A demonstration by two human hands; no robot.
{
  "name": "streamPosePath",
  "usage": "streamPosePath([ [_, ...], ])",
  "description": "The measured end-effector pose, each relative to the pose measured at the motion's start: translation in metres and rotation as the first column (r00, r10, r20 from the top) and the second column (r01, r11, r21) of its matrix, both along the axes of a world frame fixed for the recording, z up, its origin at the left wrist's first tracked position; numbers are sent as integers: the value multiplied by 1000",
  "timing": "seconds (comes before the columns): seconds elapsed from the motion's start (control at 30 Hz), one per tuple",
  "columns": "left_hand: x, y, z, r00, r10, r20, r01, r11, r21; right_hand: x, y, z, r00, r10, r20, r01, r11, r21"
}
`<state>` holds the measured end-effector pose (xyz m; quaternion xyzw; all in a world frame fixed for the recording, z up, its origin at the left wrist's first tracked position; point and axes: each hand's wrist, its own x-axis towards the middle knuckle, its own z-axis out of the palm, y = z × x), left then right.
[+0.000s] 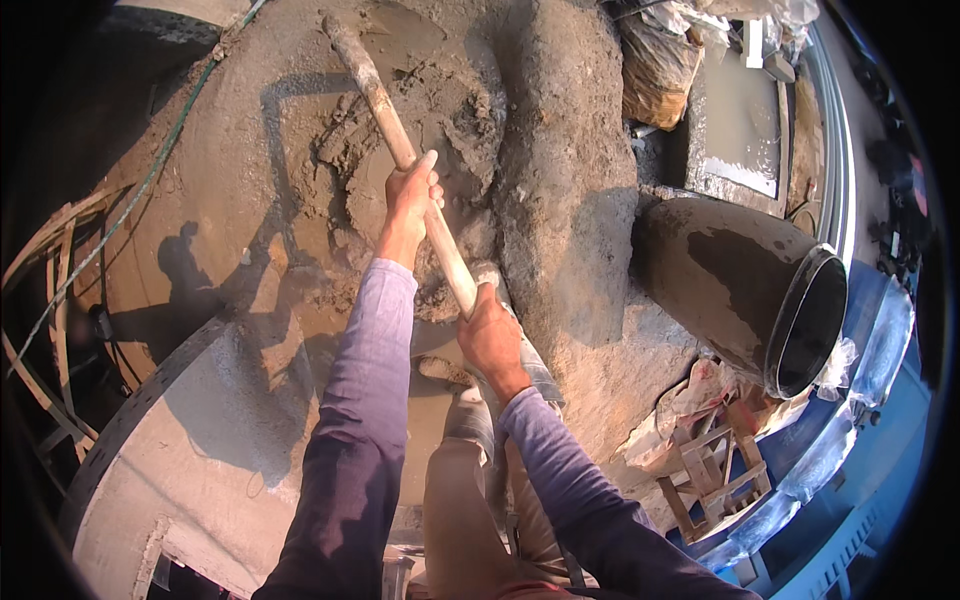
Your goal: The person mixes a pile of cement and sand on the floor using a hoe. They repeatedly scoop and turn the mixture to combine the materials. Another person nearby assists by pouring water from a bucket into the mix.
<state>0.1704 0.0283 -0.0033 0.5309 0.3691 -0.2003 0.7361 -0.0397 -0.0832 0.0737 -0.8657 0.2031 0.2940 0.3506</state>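
A long wooden tool handle (386,120) slants across the middle of the view, its far end coated in wet grey mud. No tool head can be made out there. My left hand (409,196) grips the shaft about halfway along. Lower down, my right hand (491,337) is closed around the near end. Beneath the handle lies a churned heap of wet mortar or mud (450,112), with thinner, watery mix around it. My shoes (442,369) are muddy and stand at the near side of the heap.
A raised mud ridge (562,142) borders the heap on the right. Beyond it are a mud-stained barrel (720,277), a water-filled trough (739,112) and a plastic-wrapped bundle (660,67). A broken wooden frame (720,480) lies at lower right. A green rope or hose (169,142) crosses the left side.
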Motion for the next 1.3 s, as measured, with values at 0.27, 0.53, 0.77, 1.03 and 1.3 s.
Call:
streamPosePath([
  [0.27,-190,12,-28,944,-119,-307,129,992,13,-139,33,59,903,-42,-429,85,993,82],
  [0.53,-212,-33,49,965,-135,-226,169,976,138,-208,-2,65,948,-170,-269,238,941,241],
  [0.77,50,-84,20,824,-566,29,414,635,652,85,-32,-29,963,-266,-51,267,902,340],
  [1.03,44,-67,-49,712,-647,-272,681,542,493,46,-7,-17,923,-279,-265,338,918,208],
  [1.3,-107,-39,-30,827,-510,-235,561,777,286,-119,39,49,833,-396,-386,514,811,278],
])
